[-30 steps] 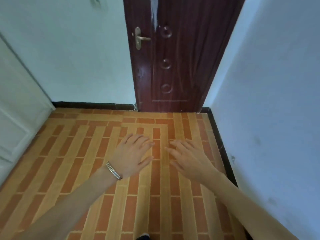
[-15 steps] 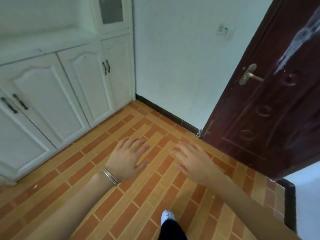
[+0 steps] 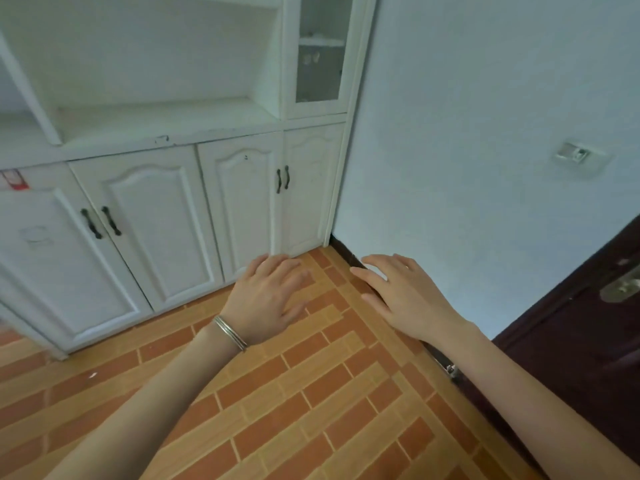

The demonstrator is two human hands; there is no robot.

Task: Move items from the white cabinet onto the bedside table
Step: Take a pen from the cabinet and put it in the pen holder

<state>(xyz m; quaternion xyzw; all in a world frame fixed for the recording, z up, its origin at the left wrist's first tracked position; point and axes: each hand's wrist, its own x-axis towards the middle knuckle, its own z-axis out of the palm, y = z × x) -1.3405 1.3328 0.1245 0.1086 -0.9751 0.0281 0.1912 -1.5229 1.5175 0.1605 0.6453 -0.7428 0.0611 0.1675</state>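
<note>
Well, white cabinet [image 3: 145,216] ahead-left of L grip [image 3: 268,299] & R grip [image 3: 405,299].

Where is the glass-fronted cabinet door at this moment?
In the head view, the tall white glass-fronted cabinet door is at top centre, right of the open white shelf, beside the pale wall.

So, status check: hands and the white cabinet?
Left hand, right hand open, holding nothing. White cabinet ahead, lower doors closed. Only floor between.

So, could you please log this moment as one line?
left hand: open, empty | right hand: open, empty | white cabinet: lower doors closed
</note>
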